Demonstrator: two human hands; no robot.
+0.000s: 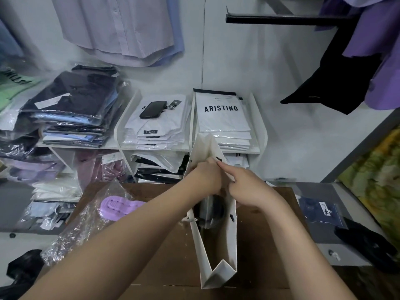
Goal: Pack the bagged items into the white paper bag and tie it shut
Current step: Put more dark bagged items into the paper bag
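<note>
Hands (227,182) at white paper bag (216,256) mouth

A white wall (227,61) backs white shelving (190,149) above a brown tabletop (164,245), beside a grey cabinet (337,247).

Both forearms are bare (no sleeves, watch or rings), hands (227,182) ungloved.

both bare forearms reach forward from the near edge of the bench and converge toward its far edge. the left hand (205,176) is curled, knuckles up, its fingers (213,161) pinched closed at the top. the right hand (249,187) sits just beside it, touching, its index finger extended toward the left hand's fingertips, the other fingers folded under.
</note>
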